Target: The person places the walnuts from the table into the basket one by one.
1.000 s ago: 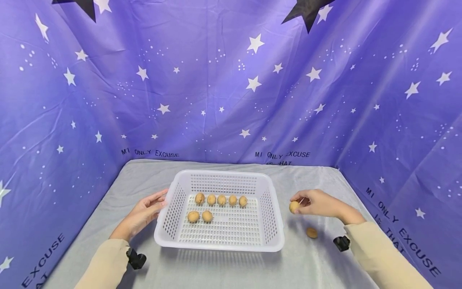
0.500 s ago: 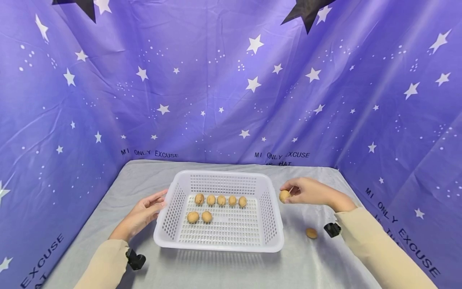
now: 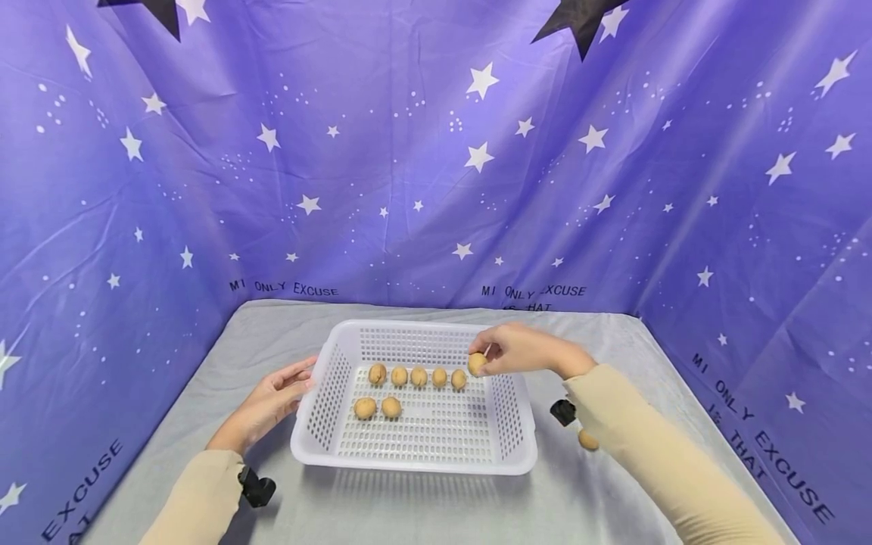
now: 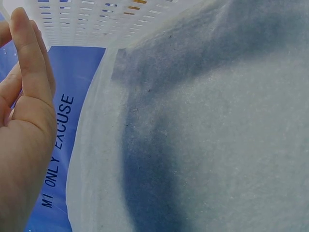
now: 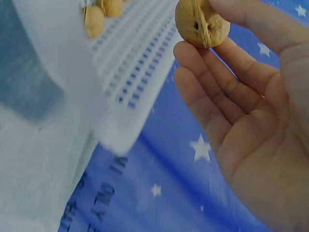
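Observation:
My right hand (image 3: 521, 350) pinches a walnut (image 5: 200, 24) between thumb and fingertips, over the right back part of the white plastic basket (image 3: 414, 466). In the right wrist view the nut's seam and a small dark hole show. Inside the basket, several walnuts (image 3: 418, 376) form a back row, and two more, including one walnut (image 3: 365, 409), sit in front of it at the left. My left hand (image 3: 269, 401) has its fairly straight fingers and thumb at the basket's left rim. In the left wrist view, the left hand (image 4: 31, 106) reaches up beside the perforated wall.
One more walnut (image 3: 587, 440) lies on the grey cloth (image 3: 409, 515) right of the basket, partly hidden by my right sleeve (image 3: 654, 446). A purple star-patterned curtain (image 3: 436, 151) encloses the table's back and sides.
My right hand has carried its walnut leftward from beside the basket, across the right rim to above the basket's inside. The left hand and basket stay put.

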`<action>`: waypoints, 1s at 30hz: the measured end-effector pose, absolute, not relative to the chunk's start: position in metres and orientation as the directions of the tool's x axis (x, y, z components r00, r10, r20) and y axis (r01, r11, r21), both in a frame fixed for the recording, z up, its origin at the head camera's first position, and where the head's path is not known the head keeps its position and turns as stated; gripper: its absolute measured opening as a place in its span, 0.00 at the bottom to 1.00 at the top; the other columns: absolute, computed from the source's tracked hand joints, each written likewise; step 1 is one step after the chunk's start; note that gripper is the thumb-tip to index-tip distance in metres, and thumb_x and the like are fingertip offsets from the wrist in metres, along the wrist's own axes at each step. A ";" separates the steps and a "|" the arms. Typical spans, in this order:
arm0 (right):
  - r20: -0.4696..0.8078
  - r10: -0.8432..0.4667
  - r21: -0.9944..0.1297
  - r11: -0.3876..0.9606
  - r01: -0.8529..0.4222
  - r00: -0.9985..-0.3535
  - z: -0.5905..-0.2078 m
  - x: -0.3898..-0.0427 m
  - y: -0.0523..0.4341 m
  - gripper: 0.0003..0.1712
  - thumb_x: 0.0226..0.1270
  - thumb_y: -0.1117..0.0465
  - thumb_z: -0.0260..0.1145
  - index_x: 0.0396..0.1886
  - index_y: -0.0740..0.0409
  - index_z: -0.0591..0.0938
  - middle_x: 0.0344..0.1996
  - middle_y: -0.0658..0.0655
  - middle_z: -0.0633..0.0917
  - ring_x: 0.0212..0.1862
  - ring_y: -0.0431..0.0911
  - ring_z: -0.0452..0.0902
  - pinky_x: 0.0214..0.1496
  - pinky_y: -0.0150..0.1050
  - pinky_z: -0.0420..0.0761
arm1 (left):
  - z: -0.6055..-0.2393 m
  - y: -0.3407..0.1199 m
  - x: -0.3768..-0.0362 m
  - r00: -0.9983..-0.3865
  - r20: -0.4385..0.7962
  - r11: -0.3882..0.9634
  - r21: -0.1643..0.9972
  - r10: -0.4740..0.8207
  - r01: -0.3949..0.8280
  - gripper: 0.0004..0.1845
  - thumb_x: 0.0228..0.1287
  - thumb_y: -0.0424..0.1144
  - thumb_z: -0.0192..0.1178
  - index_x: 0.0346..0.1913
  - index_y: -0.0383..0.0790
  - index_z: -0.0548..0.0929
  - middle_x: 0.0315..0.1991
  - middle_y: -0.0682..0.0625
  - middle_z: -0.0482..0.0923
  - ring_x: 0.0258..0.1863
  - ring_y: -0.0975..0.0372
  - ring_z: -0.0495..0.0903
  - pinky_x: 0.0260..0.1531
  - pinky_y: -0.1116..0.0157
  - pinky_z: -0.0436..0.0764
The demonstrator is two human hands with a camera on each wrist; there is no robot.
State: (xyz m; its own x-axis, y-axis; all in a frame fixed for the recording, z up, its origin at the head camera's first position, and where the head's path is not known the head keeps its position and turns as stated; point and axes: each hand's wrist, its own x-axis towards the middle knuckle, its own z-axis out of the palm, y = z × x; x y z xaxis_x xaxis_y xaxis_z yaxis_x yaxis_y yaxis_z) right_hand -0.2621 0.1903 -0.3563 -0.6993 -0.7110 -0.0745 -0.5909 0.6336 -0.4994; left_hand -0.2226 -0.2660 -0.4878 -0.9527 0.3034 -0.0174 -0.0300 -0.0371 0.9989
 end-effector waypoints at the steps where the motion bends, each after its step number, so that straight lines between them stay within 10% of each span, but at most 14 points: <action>1: -0.085 -0.715 -0.499 0.633 -0.591 -0.694 -0.358 -0.263 0.185 0.21 0.61 0.59 0.73 0.54 0.59 0.85 0.45 0.48 0.86 0.43 0.39 0.82 0.47 0.35 0.82 | -0.488 -0.266 -0.223 -0.954 -0.019 -0.036 0.999 0.300 -0.031 0.33 0.74 0.33 0.57 0.77 0.32 0.58 0.58 0.47 0.77 0.53 0.58 0.81 0.51 0.59 0.82; 30: -0.254 -0.751 -0.520 0.637 -0.569 -0.609 -0.435 -0.274 0.084 0.18 0.60 0.57 0.76 0.50 0.55 0.85 0.43 0.45 0.85 0.45 0.36 0.80 0.50 0.31 0.78 | -0.488 -0.269 -0.224 -0.951 -0.006 -0.039 0.999 0.309 -0.019 0.32 0.76 0.33 0.56 0.77 0.32 0.58 0.60 0.45 0.76 0.53 0.59 0.81 0.51 0.59 0.82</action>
